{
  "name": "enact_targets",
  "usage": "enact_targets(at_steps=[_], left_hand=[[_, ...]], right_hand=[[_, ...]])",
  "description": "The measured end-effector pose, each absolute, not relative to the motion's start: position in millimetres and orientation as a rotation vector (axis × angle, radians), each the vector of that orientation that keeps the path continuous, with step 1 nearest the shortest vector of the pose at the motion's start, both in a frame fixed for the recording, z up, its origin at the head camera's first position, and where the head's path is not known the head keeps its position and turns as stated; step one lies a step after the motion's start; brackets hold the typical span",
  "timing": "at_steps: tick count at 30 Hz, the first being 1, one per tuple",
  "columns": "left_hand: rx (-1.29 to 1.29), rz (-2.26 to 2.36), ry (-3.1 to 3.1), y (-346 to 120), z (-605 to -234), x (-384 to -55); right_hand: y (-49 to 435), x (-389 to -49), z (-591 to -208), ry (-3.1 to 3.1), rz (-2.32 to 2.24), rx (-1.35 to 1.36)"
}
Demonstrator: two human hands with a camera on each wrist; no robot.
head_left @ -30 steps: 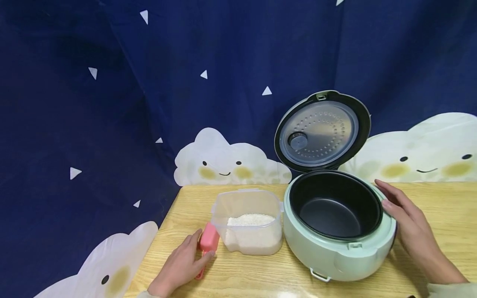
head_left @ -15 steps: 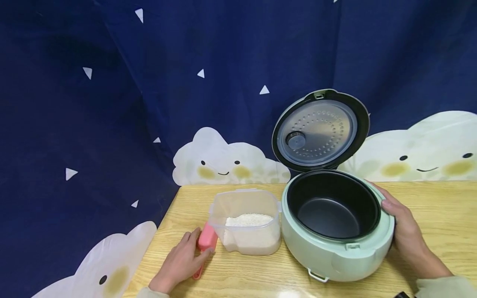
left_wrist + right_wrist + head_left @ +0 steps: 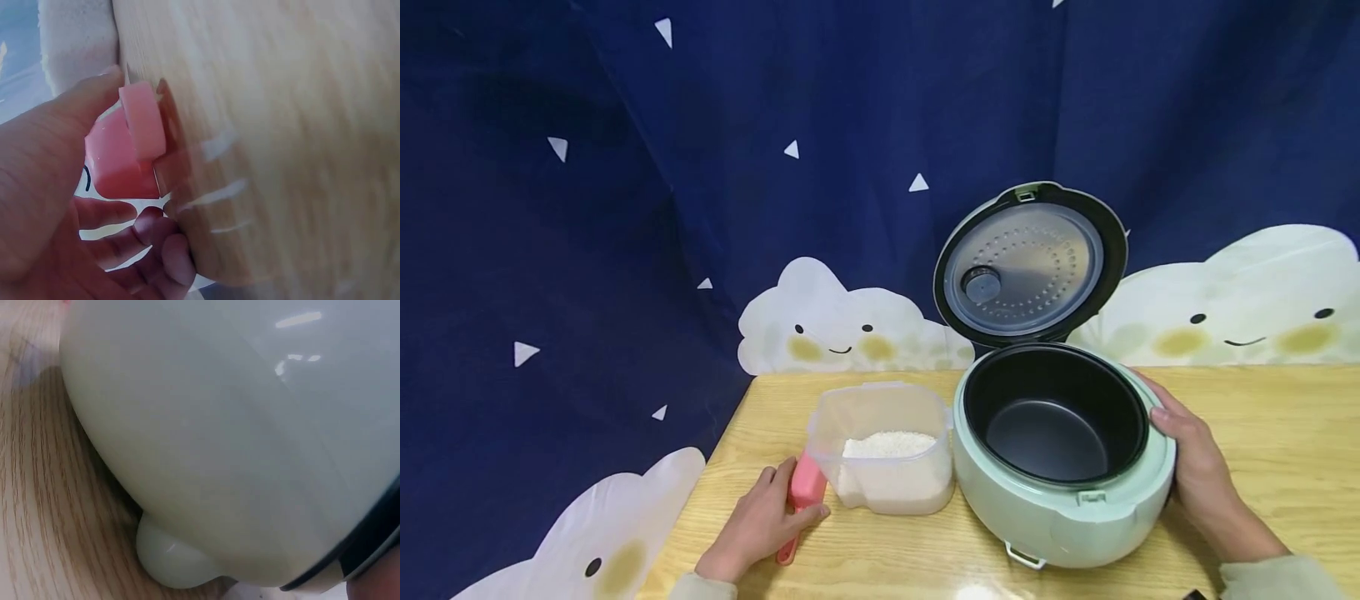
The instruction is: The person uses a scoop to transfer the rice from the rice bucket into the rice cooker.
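A pink scoop (image 3: 808,481) lies on the table, its handle toward the person. Around it rests my left hand (image 3: 762,518), thumb on one side and loosely bent fingers on the other. In the left wrist view, a gap shows between the fingers and the scoop (image 3: 119,156). To the scoop's right stands a clear plastic container (image 3: 891,492), partly filled with white rice (image 3: 891,445). A pale green rice cooker (image 3: 1060,525) stands with its lid (image 3: 1030,267) raised. My right hand (image 3: 1202,471) rests along the cooker's right side, thumb on its rim, other fingers mostly hidden.
The cooker's black inner pot (image 3: 1048,433) holds nothing visible. A dark blue curtain (image 3: 850,125) with cloud prints hangs behind the wooden table (image 3: 887,567). The container stands close beside the cooker. A white handle loop (image 3: 1025,557) juts from the cooker's front.
My right hand has slid closer round the cooker's side, its fingers passing behind it. My left hand stays around the scoop. The whole head view has shifted slightly.
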State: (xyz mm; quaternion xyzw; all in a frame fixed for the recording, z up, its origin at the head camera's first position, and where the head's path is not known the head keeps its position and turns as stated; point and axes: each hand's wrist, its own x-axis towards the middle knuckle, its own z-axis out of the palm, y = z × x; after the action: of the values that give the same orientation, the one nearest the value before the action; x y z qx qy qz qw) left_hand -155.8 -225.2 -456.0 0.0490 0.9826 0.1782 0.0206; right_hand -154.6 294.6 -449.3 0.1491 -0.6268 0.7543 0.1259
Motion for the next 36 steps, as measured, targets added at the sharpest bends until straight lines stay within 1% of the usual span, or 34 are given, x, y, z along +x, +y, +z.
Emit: enact_targets(at_steps=[9, 26, 29, 36], left_hand=[[0.151, 0.561, 3.04, -230, -456, -157], [0.362, 0.686, 2.98, -236, -453, -162], [0.327, 0.72, 2.971, -236, -453, -160], [0.131, 0.719, 3.039, -235, -452, -158]], right_hand=[[293, -152, -447, -1.867, 2.113, 0.432], [295, -152, -447, -1.869, 2.096, 0.429], [294, -152, -448, -1.846, 2.106, 0.451], [294, -152, -449, -1.846, 2.09, 0.452]])
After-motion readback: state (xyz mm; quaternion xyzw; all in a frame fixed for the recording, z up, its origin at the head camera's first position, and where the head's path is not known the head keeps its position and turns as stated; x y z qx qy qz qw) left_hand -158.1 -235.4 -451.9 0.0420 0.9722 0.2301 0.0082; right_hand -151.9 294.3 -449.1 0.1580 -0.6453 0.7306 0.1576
